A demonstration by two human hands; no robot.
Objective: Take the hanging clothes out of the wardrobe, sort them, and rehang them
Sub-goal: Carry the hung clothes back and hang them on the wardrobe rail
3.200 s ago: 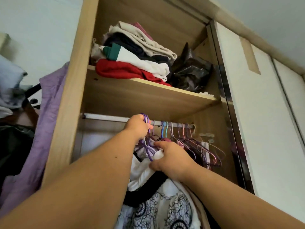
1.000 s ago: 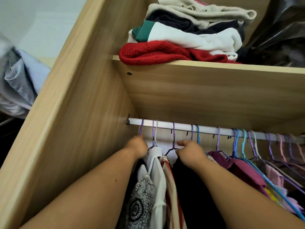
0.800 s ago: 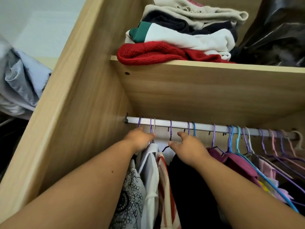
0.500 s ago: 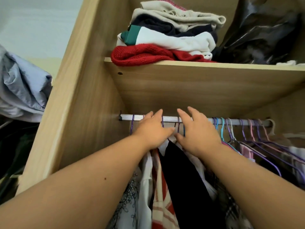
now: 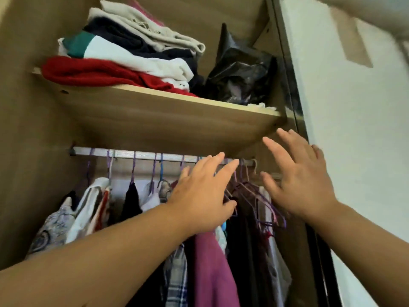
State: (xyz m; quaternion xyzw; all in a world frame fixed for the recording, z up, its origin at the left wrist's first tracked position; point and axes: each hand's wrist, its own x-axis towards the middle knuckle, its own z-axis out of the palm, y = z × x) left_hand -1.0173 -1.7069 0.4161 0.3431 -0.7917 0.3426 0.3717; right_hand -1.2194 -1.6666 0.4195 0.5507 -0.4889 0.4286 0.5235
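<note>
Pale wood frames the wardrobe; the hanging clothes (image 5: 199,251) sit on purple hangers (image 5: 254,196) along the metal rail (image 5: 137,155) under the shelf (image 5: 177,111). The left hand (image 5: 201,196) reaches in front of the rail, fingers apart, gripping nothing; the right hand (image 5: 298,180) is raised near the rail's right end, fingers spread and empty. Folded garments (image 5: 124,56) and a black bag (image 5: 239,74) lie on the shelf.
</note>
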